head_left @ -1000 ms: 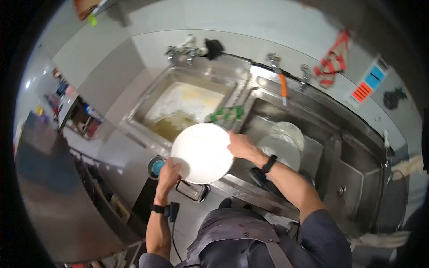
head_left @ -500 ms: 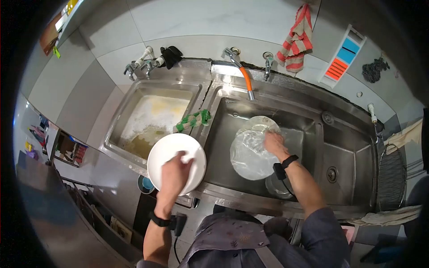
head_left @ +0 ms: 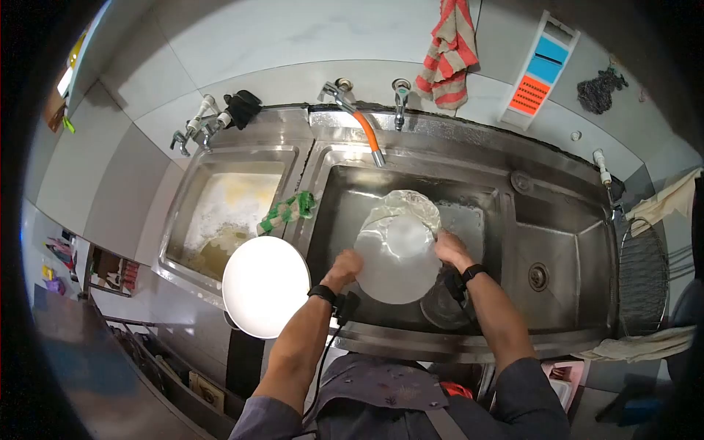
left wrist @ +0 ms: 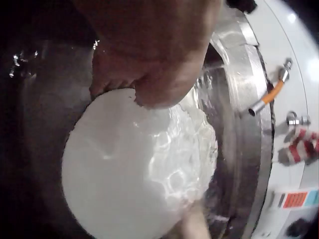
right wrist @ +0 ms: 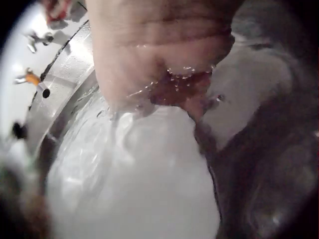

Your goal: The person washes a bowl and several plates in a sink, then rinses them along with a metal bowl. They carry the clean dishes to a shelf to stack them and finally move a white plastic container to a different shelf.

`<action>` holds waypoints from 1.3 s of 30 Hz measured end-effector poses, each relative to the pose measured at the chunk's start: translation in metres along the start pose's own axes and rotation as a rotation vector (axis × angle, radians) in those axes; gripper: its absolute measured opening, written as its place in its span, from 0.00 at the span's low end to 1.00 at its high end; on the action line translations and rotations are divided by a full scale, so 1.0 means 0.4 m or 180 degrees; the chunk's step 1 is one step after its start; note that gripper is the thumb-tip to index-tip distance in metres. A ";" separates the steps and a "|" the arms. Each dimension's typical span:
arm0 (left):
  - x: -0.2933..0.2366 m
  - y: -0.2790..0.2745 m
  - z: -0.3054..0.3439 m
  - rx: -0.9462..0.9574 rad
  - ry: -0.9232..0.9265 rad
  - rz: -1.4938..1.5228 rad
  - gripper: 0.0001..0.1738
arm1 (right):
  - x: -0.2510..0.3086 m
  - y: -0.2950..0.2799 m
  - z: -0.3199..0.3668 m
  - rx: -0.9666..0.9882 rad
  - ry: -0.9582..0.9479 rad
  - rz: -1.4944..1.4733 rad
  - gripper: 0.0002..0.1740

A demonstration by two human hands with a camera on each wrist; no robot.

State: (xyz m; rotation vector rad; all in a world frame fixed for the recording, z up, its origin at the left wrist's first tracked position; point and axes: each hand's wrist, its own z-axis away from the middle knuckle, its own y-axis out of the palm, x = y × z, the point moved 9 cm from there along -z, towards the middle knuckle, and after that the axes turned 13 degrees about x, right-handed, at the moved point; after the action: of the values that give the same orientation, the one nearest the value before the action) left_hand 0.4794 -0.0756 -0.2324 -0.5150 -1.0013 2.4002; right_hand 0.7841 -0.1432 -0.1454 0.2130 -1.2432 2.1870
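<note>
- While your left hand [head_left: 345,268] and right hand [head_left: 452,248] stand apart, both grip the plate [head_left: 400,277] at opposite sides of its rim.
- That plate lies in the water of the middle basin [head_left: 337,214], rippled light playing over it.
- You seem to be rinsing it; your next move probably calls for a firm hold, since a wet rim could slip, and a tilt to shed water.
- Only the head view shows you the second plate [head_left: 266,287] whole, near the foamy basin [head_left: 174,213] and green cloth [head_left: 287,211]; what supports it you cannot tell.
- Your left wrist view shows bent fingers at the rim; the right wrist view shows drops [right wrist: 187,71] on your skin, too small to see from above.
</note>
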 end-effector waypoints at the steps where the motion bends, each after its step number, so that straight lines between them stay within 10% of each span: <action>1: -0.001 0.019 -0.028 -0.0195 0.0575 -0.0404 0.14 | 0.003 0.000 0.003 0.0102 -0.0036 -0.0019 0.24; 6: -0.074 -0.001 0.051 0.0360 0.0699 -0.1196 0.13 | 0.010 -0.007 -0.012 0.0255 -0.0022 0.0144 0.28; 9: -0.101 -0.103 0.164 -0.0757 0.1489 0.0231 0.16 | 0.037 -0.034 -0.013 0.0293 -0.0329 0.0181 0.29; 11: -0.084 -0.103 0.226 0.0355 0.0429 0.5039 0.19 | 0.029 -0.041 -0.035 0.0256 -0.0436 0.0187 0.26; 14: -0.109 -0.130 0.244 -0.0022 0.0650 0.5654 0.22 | 0.040 -0.047 -0.056 -0.0357 -0.0781 0.0595 0.24; 19: -0.116 -0.104 0.184 0.0092 0.0786 0.5440 0.21 | 0.122 0.141 -0.156 0.0175 -0.1147 0.2176 0.31; 27: -0.136 -0.098 0.143 -0.0009 0.0703 0.5341 0.21 | 0.462 0.116 0.061 0.0659 -0.2507 0.0019 0.40; 31: -0.137 -0.105 0.148 -0.0239 0.0923 0.5588 0.19 | 0.391 0.123 0.162 0.0983 -0.2525 -0.0787 0.37; 33: -0.089 -0.047 0.038 -0.0781 0.1865 0.3872 0.18 | 0.349 0.129 0.224 0.1308 -0.2617 -0.0187 0.30; 36: -0.077 0.009 -0.027 -0.1138 0.1679 0.2005 0.16 | 0.191 0.112 0.171 0.1224 -0.1959 0.0205 0.24; 39: -0.105 -0.064 0.079 -0.0880 0.1450 0.2979 0.12 | 0.032 0.072 0.047 0.0402 -0.1362 0.0481 0.24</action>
State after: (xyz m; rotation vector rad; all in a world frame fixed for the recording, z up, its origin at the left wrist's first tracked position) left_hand 0.5047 -0.1010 -0.1861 -1.8763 -1.0059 2.6495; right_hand 0.7545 -0.1642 -0.1507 0.6890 -1.3807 2.4354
